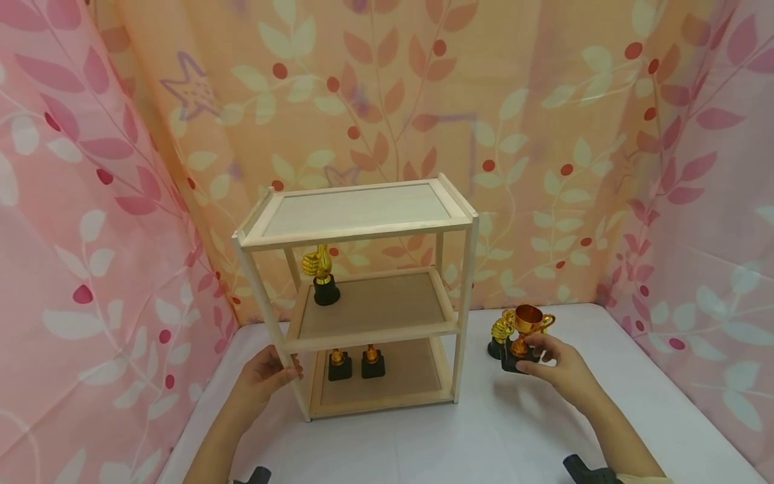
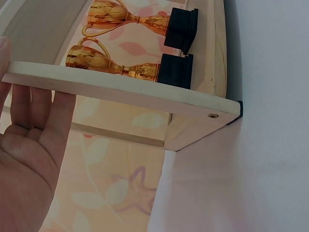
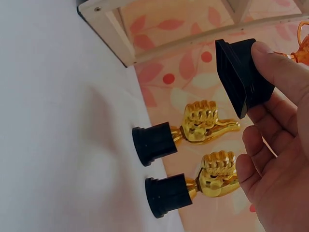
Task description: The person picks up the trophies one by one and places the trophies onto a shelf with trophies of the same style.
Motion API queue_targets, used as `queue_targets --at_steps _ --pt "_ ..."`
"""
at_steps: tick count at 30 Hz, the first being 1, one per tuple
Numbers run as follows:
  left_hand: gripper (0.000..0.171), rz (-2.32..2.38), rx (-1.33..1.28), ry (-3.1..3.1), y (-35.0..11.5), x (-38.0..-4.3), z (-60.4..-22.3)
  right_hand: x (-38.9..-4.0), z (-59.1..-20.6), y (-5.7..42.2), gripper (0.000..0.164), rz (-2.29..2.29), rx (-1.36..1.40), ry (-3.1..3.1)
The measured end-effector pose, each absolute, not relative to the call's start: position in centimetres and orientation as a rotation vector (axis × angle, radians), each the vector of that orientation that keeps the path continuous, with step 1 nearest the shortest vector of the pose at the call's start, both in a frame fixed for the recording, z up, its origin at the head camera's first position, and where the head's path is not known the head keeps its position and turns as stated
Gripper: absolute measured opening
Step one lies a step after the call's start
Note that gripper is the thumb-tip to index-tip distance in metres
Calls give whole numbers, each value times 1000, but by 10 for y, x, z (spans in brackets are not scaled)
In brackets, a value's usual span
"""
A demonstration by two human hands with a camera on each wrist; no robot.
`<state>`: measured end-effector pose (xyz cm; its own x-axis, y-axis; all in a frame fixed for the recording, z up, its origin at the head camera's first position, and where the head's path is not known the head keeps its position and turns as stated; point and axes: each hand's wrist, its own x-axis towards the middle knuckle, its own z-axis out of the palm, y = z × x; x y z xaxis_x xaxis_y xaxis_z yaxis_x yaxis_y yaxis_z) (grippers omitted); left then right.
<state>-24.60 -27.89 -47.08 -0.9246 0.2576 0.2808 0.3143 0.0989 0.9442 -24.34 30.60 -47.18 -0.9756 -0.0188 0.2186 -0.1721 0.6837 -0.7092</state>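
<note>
A peach curtain (image 1: 544, 101) hung across the back, with soft vertical folds and a print of orange and cream leaves (image 1: 290, 37) on thin stems, red dots (image 1: 633, 51) and a purple star outline (image 1: 192, 87). A pink left curtain (image 1: 36, 282) and a duller pink right curtain (image 1: 732, 269) closed in the sides, both leaf-patterned and slanting toward the back corners. Below them lay a white cloth (image 1: 629, 363), nearly smooth, its far edge meeting the peach curtain. The light was soft, and a blurred shadow (image 3: 104, 116) fell on the cloth.
</note>
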Motion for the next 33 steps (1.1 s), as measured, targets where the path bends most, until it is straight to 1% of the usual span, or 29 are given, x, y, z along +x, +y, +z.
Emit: queue_targets --at_steps 13,21,24,33 --pt "23 -1989 -627 -2278 -278 -247 -474 -230 -441 292 49 1156 245 -2655" --pt "31 -1986 -598 -2304 -278 -245 -471 -218 -423 275 47 1164 314 -2639" --pt "30 -2004 -592 -2301 -278 -244 -470 -213 -417 270 47 1173 330 -2643" --pt "26 -2008 -629 -2277 -277 -245 -470 -204 -412 259 43 1214 356 -2631"
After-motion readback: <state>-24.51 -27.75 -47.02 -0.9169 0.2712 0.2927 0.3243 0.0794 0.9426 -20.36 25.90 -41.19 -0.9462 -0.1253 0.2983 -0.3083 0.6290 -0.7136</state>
